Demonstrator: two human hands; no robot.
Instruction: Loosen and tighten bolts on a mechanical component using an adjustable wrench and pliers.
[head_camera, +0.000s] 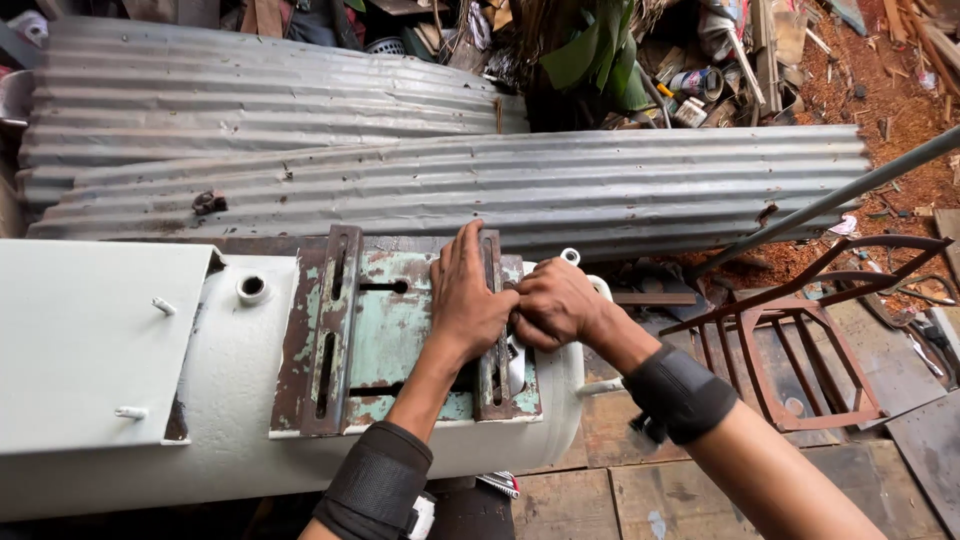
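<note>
Hands at work on a rusted mounting plate (385, 335) that lies on top of a white cylindrical tank (250, 400), seen from the head camera. The plate shows flaking pale green paint and carries two slotted rails: the left rail (333, 330) stands bare, and the right rail (492, 330) runs under both hands. The left hand (468, 300) lies flat along the right rail, fingers together and stretched forward, pressing down on the metal, clamped on nothing. The right hand (555, 303) sits just beside it at the plate's right edge, fingers curled in against the left hand's thumb side; whether they pinch something small there cannot be told, since the grip is hidden. Both forearms wear black wrist wraps (680, 392).

A short round port (252, 288) stands on the tank left of the plate, and a flat white panel (90, 340) covers the tank's left end. Corrugated metal sheets (480, 185) lie behind the tank. To the right, a rusty metal frame (800, 350) rests on wooden boards (640, 490), with a long grey pipe (850, 195) slanting above it
</note>
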